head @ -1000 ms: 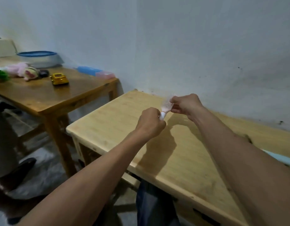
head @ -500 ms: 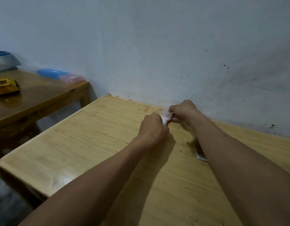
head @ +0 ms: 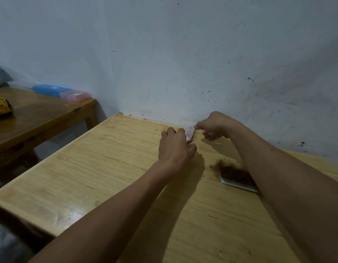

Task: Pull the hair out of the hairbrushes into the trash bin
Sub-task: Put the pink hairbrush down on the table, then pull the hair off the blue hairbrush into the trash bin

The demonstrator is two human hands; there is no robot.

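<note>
Pale wooden table under hair-clogged hairbrush

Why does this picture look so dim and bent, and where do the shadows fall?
Head view: dim, bluish light; the wide lens bows the light wooden table. The left hand casts a dark shadow rightward. Glare sits near the table's front-left corner. The small pink hairbrush is soft and blurred beside the right hand.

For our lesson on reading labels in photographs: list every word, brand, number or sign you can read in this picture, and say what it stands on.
No text can be read.
Blue box: a pale patch on the lid, perhaps a label, too small and blurred to read.
Pink box: a pale patch on the lid, also unreadable.
Yellow toy: no legible marking.
Pink brush and the hair-filled brush: no print visible.
</note>
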